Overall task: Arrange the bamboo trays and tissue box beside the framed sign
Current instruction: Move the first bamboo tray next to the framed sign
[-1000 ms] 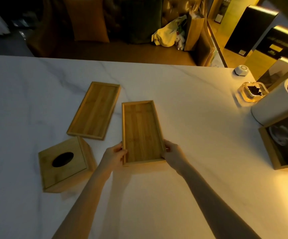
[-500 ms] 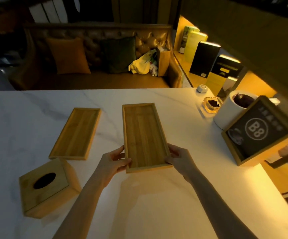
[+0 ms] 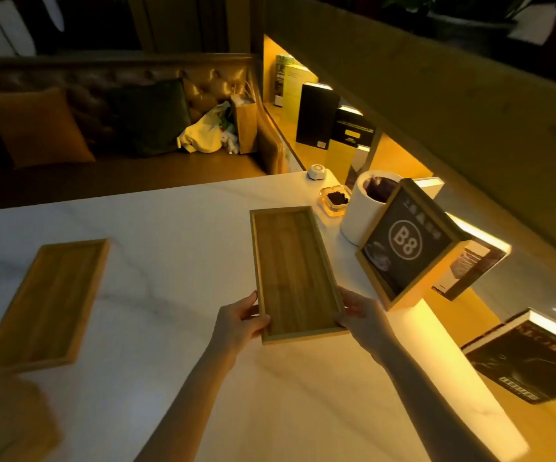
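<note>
A long bamboo tray [image 3: 293, 271] is held by its near end between both hands, just left of the framed sign [image 3: 403, 248] marked B8. My left hand [image 3: 240, 323] grips the tray's near left corner. My right hand [image 3: 361, 316] grips the near right corner, close to the sign's base. A second bamboo tray [image 3: 45, 303] lies flat on the white marble table [image 3: 176, 228] at the left. The bamboo tissue box [image 3: 6, 425] sits at the bottom left, partly cut off by the frame edge.
Behind the sign stand a white cylindrical container [image 3: 366, 208], a glass ashtray [image 3: 335, 199] and a small white device [image 3: 316, 171]. Books and boxes [image 3: 333, 125] line a lit shelf along the table's right edge. A sofa with cushions [image 3: 103, 128] is beyond the far edge.
Both hands have carried the tray rightward, toward the framed sign. The view has swung right, so the second tray and tissue box now sit far left.
</note>
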`<state>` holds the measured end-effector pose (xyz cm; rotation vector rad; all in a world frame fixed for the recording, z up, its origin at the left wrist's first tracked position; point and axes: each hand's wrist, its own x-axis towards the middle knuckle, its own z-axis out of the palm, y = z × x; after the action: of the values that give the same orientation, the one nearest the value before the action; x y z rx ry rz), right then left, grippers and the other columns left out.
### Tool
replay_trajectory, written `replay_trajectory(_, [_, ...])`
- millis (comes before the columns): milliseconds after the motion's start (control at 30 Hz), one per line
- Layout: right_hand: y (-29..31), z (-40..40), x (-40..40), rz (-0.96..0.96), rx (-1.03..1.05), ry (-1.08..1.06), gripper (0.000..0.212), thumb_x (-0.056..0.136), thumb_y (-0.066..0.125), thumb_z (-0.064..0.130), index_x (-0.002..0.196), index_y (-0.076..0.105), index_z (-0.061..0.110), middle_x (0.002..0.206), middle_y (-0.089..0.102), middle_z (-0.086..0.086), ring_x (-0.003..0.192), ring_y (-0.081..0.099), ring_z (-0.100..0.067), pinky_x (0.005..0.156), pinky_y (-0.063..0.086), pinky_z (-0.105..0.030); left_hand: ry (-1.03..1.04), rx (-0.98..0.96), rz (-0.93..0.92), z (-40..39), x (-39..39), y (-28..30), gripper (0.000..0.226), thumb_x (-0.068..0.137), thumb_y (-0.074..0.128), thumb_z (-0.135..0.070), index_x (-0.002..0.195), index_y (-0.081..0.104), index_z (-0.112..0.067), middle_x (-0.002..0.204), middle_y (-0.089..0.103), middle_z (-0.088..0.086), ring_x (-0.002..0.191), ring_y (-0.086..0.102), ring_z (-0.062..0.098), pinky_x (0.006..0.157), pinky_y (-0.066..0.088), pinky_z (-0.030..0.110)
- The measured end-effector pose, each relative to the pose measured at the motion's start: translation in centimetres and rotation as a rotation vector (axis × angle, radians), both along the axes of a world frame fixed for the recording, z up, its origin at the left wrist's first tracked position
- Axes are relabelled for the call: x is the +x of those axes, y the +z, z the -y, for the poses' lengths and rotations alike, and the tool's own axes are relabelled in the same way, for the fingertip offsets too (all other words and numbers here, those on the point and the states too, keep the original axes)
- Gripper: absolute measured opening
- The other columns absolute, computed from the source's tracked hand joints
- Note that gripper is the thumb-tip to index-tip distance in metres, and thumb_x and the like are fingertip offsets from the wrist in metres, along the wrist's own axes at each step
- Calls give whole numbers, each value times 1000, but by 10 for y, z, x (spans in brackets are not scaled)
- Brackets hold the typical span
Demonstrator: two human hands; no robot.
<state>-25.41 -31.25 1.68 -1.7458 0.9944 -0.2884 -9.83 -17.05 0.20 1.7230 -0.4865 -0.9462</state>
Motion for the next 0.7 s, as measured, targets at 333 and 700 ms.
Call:
replay_trajectory(333, [-28, 63, -17, -81, -49, -36, 37, 88, 49, -1, 121, 55, 16, 85, 57, 12, 86, 58, -11, 67, 46, -16, -76, 120, 7, 80, -12, -30, 46, 82, 57, -2, 126, 48, -11, 114, 64, 12, 104, 61, 30, 93, 50, 48])
replay_trajectory(700, [-66, 101, -17, -136, -49, -77, 38, 86, 54, 0, 123, 53, 10, 103, 58, 2, 101, 57, -19, 85, 52, -36, -30, 181, -43, 119, -12, -55, 45, 81, 57, 1, 123, 51, -14, 111, 65, 10, 103, 61, 27, 94, 50, 45])
